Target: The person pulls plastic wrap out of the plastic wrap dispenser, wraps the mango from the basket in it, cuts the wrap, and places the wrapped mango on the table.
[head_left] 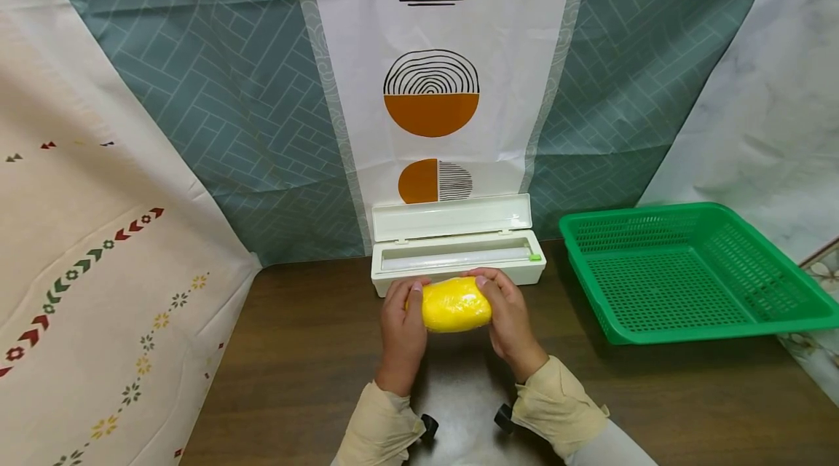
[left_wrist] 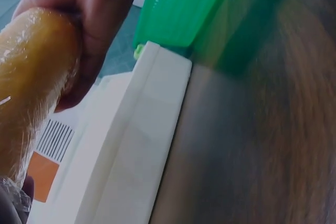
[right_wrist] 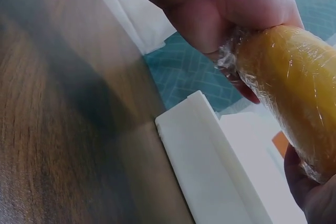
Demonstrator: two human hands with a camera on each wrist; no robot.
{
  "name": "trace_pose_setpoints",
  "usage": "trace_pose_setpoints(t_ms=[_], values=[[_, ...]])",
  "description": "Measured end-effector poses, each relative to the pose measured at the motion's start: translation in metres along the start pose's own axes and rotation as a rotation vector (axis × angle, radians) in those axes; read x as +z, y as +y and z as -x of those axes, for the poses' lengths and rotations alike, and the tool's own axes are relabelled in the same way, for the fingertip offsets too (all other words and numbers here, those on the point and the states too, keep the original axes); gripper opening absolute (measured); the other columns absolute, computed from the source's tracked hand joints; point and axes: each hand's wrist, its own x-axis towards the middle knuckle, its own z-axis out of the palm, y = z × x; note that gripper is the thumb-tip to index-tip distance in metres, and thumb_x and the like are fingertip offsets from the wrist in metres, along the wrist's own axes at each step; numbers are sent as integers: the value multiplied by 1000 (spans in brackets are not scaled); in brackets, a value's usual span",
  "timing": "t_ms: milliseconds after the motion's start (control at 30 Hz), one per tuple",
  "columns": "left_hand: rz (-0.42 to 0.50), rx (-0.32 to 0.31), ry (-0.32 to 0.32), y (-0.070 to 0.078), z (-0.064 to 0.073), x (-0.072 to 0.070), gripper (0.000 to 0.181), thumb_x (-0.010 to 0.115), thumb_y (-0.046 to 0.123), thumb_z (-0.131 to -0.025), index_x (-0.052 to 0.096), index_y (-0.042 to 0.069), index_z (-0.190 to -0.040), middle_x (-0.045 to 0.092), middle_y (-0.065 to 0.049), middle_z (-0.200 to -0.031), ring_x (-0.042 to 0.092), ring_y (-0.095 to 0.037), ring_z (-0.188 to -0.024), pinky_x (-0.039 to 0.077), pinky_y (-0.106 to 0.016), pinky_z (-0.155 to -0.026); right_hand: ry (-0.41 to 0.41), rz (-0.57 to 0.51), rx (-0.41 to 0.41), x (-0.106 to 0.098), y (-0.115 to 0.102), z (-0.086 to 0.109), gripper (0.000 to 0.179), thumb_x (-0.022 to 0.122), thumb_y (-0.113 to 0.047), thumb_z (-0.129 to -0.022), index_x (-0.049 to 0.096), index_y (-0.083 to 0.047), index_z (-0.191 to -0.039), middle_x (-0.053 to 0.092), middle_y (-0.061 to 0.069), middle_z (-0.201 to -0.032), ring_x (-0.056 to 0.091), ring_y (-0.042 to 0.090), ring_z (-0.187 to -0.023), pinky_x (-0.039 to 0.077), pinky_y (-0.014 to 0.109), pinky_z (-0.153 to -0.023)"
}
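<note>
A yellow oblong thing (head_left: pixel 457 304), tightly covered in shiny cling film, is held in the air between both hands; its kind is not clear. My left hand (head_left: pixel 403 331) grips its left end, thumb on the near side. The right hand (head_left: pixel 513 320) grips the other end in the same way. Gathered, crumpled film (right_wrist: pixel 227 56) shows at the left end in the right wrist view. Just behind the hands stands a white cling film dispenser (head_left: pixel 393 273), its lid (head_left: pixel 452 217) raised and a roll of film (head_left: pixel 452 259) inside.
To the right, a green plastic basket (head_left: pixel 590 306) with perforated walls sits on the brown wooden table (head_left: pixel 295 371). A patterned curtain (head_left: pixel 262 124) hangs behind the dispenser. Light cloths (head_left: pixel 98 233) hang at the left and right sides.
</note>
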Motion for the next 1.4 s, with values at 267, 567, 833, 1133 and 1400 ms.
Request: trace_pose_setpoints(t_ms=[267,567,833,1133,1400], values=[[281,-216,67,4,-1,6,19,59,11,-103,68,-5,-110,66,-19,-111,62,-24,-87,56,-27,-77,-3,-28,-19,2,2,2,33,50,-11,-106,53,16,-124,66,18,-119,66,20,-89,59,30,-76],[540,-336,91,2,-3,8,26,64,13,-100,67,-12,-106,71,-20,-111,67,-28,-92,59,-32,-79,-6,-49,-10,2,3,3,34,50,-13,-106,51,14,-126,67,9,-116,65,21,-92,60,32,-79],[622,-393,98,3,-2,10,31,66,15,-100,67,-13,-114,67,-26,-126,66,-33,-111,57,-33,-88,-11,-50,-49,4,9,4,38,49,-12,-106,55,16,-130,64,16,-127,64,24,-110,58,32,-88],[642,-426,140,3,-1,12,13,64,11,-99,64,-1,-92,74,-20,-99,71,-28,-86,59,-34,-74,55,-61,-86,9,13,9,34,48,-10,-105,58,19,-119,69,14,-116,67,26,-101,59,33,-82],[651,-447,140,3,0,13,10,60,7,-97,63,3,-88,73,-24,-98,72,-28,-85,59,-34,-74,89,-82,-86,10,15,9,32,45,-11,-106,62,16,-113,71,14,-113,67,27,-103,58,33,-84]])
